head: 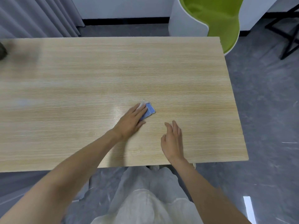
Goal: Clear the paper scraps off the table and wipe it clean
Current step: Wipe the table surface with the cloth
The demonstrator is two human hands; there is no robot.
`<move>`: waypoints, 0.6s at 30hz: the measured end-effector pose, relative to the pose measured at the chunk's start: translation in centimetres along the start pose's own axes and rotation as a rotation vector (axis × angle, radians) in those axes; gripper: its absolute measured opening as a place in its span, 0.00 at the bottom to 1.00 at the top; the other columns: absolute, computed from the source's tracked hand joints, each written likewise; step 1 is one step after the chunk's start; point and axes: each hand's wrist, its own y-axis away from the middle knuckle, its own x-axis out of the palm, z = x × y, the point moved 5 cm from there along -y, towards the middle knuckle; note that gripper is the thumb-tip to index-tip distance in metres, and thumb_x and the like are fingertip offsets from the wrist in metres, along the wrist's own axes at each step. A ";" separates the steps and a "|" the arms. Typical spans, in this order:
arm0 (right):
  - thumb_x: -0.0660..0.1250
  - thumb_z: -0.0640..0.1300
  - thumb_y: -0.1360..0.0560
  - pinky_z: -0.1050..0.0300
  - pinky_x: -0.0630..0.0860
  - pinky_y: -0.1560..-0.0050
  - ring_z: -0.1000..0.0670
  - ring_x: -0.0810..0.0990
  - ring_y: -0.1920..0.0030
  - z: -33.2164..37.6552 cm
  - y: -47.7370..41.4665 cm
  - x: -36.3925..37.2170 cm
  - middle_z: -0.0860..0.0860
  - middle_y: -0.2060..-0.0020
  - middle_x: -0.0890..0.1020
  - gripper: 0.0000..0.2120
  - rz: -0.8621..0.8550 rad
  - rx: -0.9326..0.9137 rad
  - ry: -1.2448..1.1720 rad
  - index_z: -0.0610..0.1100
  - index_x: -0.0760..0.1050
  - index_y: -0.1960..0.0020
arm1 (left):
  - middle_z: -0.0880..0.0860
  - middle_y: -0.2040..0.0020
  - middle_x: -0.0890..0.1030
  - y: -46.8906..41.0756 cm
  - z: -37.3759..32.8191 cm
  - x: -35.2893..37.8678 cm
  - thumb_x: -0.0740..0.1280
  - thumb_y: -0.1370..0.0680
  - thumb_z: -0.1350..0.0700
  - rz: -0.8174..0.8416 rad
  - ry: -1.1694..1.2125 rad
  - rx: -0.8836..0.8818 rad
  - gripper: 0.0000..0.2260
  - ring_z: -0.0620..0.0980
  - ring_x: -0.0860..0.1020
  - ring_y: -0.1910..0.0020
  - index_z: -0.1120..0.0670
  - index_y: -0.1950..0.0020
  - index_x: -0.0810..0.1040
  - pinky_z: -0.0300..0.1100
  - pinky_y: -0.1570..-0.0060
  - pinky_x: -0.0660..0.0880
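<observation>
**A:** Where is the cloth?

**B:** The small folded blue cloth lies flat on the pale wood-grain bench, a little right of the middle and toward the near edge. The left hand presses on it with straight fingers held together, so only its far corner shows. A white bit pokes out just beside the blue. I cannot tell if it is a paper scrap or the cloth's other face.

**A:** And the other hand?

**B:** The right hand is near it, closer to the front edge. Its fingers are loosely spread and hold nothing. I cannot tell whether it touches the bench.

**A:** What could go wrong?

**B:** The cloth is small and only pinned by a flat palm. I think a quick stroke could let it bunch up or slip out from under the fingers. If the white bit is a scrap, it may get pushed over the edge onto the floor instead of being gathered. Narrow passes could also leave strips unwiped on so wide a top.

**A:** And the surroundings?

**B:** The top is smooth, with a patch of glare just left of the cloth. A dark object sits blurred at the far left edge. Beyond the bench are a green-and-white shell chair, a grey pleated curtain and a black metal frame, all on a grey polished floor.
</observation>
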 end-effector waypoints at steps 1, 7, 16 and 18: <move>0.55 0.37 0.22 0.49 0.58 0.26 0.45 0.55 0.26 -0.1 0.1 0.1 0.43 0.24 0.55 0.24 0.002 -0.008 0.015 0.43 0.60 0.26 | 0.55 0.25 0.63 0.1 -0.2 0.1 0.61 0.19 0.57 -0.039 0.057 -0.041 0.22 0.55 0.60 0.25 0.59 0.26 0.63 0.48 0.28 0.61; 0.55 0.36 0.22 0.50 0.56 0.26 0.44 0.54 0.25 -0.2 0.2 0.0 0.42 0.24 0.54 0.25 0.008 -0.030 0.056 0.43 0.59 0.26 | 0.60 0.25 0.62 0.1 -1.7 1.2 0.61 0.19 0.56 -0.202 0.150 -0.230 0.20 0.59 0.61 0.27 0.58 0.27 0.65 0.53 0.31 0.63; 0.49 0.46 0.18 0.51 0.41 0.23 0.47 0.37 0.23 -1.3 0.2 0.6 0.45 0.23 0.41 0.28 0.037 0.043 0.036 0.40 0.42 0.23 | 0.54 0.27 0.67 -0.3 -7.6 3.2 0.54 0.19 0.52 -0.018 0.098 0.216 0.20 0.55 0.66 0.28 0.52 0.27 0.67 0.49 0.30 0.63; 0.47 0.53 0.18 0.50 0.38 0.24 0.47 0.34 0.24 -2.0 0.2 0.9 0.44 0.24 0.37 0.32 0.093 0.068 0.098 0.40 0.37 0.23 | 0.56 0.27 0.67 -1.2 -5.3 1.9 0.56 0.19 0.52 -0.024 0.079 0.297 0.20 0.56 0.65 0.28 0.54 0.28 0.67 0.50 0.29 0.61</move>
